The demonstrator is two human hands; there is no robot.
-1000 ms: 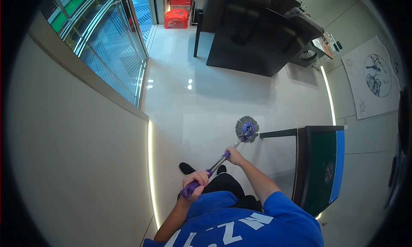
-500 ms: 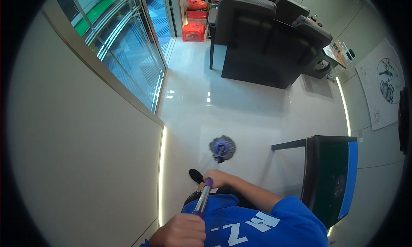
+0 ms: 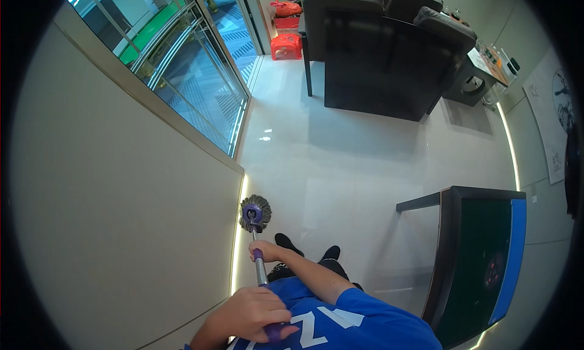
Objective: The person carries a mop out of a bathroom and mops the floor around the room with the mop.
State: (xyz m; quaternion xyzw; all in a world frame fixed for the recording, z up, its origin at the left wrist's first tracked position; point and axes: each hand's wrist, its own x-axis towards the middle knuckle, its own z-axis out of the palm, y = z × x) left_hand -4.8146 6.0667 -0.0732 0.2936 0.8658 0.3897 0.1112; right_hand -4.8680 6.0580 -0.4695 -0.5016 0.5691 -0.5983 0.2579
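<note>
A mop (image 3: 261,266) with a silver pole and purple grips slants from my body down to the floor. Its round grey string head (image 3: 255,213), with a purple hub, rests against the foot of the left wall. My right hand (image 3: 265,251) is wrapped round the pole's lower purple grip, a little above the head. Close to my chest, my left hand (image 3: 252,313) grips the pole's upper end, partly covering the purple part there. My black shoes (image 3: 331,253) stand just right of the mop head.
The left wall (image 3: 140,185) has a glowing strip along its base. Beyond it is a glass door (image 3: 194,76). A dark sofa back (image 3: 377,64) stands ahead, with a red stool (image 3: 286,47) at its left. A dark-framed table (image 3: 480,259) with a green top is at my right.
The mop head has swung left from the open floor to the wall's base. Both hands keep hold of the pole, and my right hand has shifted left. Both shoes now show.
</note>
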